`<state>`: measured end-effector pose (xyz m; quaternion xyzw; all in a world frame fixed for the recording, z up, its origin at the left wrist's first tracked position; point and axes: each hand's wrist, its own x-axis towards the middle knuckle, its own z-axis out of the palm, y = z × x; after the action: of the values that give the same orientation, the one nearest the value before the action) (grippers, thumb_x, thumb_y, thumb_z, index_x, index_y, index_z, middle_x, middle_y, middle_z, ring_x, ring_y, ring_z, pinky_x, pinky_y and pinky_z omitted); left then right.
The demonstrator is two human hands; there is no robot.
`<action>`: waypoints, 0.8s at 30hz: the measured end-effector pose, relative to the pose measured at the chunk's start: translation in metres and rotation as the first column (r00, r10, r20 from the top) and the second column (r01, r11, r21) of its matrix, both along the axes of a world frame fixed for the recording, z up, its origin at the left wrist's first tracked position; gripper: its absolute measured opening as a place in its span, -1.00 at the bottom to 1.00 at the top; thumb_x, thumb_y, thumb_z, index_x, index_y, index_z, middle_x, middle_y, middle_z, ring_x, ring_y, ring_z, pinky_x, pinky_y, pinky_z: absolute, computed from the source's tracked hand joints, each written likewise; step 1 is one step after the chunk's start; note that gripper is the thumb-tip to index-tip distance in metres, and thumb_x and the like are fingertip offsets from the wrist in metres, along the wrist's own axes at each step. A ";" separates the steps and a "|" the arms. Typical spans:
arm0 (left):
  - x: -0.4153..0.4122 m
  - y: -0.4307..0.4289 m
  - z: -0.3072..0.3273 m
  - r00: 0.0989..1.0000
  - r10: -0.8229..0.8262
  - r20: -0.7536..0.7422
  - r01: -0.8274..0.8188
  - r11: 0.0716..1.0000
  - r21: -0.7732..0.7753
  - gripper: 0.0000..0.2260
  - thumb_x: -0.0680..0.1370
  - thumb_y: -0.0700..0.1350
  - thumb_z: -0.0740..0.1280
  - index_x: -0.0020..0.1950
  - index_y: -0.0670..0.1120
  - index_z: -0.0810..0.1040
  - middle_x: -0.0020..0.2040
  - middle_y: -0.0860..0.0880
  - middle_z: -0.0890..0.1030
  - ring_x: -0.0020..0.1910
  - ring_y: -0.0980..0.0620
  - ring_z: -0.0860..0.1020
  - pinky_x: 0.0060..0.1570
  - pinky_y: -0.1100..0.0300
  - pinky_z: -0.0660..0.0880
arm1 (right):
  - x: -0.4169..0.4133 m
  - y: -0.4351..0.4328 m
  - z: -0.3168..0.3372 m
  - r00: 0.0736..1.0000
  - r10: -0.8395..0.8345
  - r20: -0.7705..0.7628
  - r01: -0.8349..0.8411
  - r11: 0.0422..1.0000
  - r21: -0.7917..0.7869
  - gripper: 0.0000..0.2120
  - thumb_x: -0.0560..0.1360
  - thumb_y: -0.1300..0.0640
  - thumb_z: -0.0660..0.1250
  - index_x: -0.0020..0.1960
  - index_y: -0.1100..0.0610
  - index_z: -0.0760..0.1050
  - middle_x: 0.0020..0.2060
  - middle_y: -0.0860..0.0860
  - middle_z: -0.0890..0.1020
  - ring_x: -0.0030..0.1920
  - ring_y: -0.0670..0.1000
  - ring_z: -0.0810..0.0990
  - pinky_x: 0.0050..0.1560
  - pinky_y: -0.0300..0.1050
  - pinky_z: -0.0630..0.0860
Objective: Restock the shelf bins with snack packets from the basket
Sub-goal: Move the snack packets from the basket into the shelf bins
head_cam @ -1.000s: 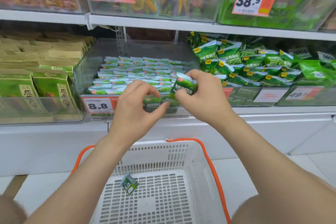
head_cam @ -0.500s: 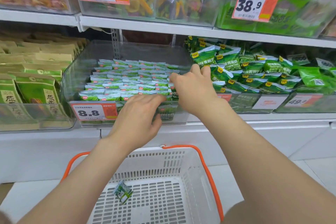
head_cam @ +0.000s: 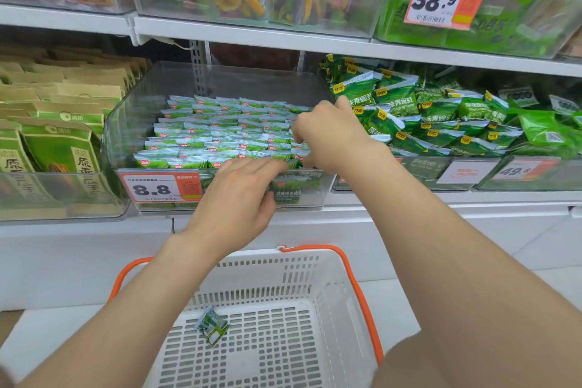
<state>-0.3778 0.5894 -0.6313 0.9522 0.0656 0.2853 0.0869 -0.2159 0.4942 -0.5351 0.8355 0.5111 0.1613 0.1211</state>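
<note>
Snack packets (head_cam: 220, 135) fill the clear bin (head_cam: 126, 135), at 12 o'clock from the basket (head_cam: 315, 253). The left hand (head_cam: 242, 198) lies flat on the bin's 6 o'clock row. The right hand (head_cam: 330, 135) curls at 3 o'clock; I cannot tell if it holds one. Best to tuck gently and keep rows straight. I count one basket, one last packet (head_cam: 212, 326) inside, two hands.
</note>
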 end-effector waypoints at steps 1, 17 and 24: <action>0.000 0.001 0.000 1.000 -0.015 0.017 0.015 1.000 -0.022 -0.54 0.49 -0.24 0.41 0.39 -0.04 0.54 0.24 0.01 0.66 0.18 -0.11 0.59 0.21 -0.02 0.42 | 0.001 -0.002 0.000 1.000 0.015 0.021 -0.016 0.999 0.033 -0.73 0.48 0.08 0.53 0.13 0.00 0.57 -0.07 0.02 0.58 0.15 0.17 0.54 0.13 0.09 0.28; -0.041 -0.003 -0.101 0.995 0.047 0.092 -0.040 0.996 -0.076 -0.95 0.49 -0.19 0.27 -0.08 -0.11 0.50 -0.17 -0.01 0.47 -0.15 -0.10 0.41 -0.22 0.05 0.33 | -0.105 -0.041 -0.042 0.877 0.207 -0.434 -0.213 0.976 0.035 -0.89 0.50 0.11 0.23 -0.12 0.02 0.53 -0.32 -0.01 0.41 -0.09 0.22 0.57 -0.24 -0.06 0.37; -0.057 0.002 -0.175 0.953 0.140 -0.269 -0.230 0.910 -0.343 -0.60 0.55 -0.21 0.31 -0.31 0.19 0.23 -0.27 0.11 0.34 -0.22 -0.07 0.41 -0.26 0.06 0.34 | -0.125 -0.027 -0.122 0.874 0.130 -0.468 -0.321 0.878 -0.356 -0.93 0.58 0.22 0.26 -0.02 0.06 0.43 -0.26 -0.03 0.33 -0.23 0.10 0.45 -0.31 -0.10 0.32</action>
<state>-0.4352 0.5919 -0.8062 0.9352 0.2189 0.1583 0.2290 -0.3408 0.4668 -0.6576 0.7365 0.6438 -0.1285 0.1630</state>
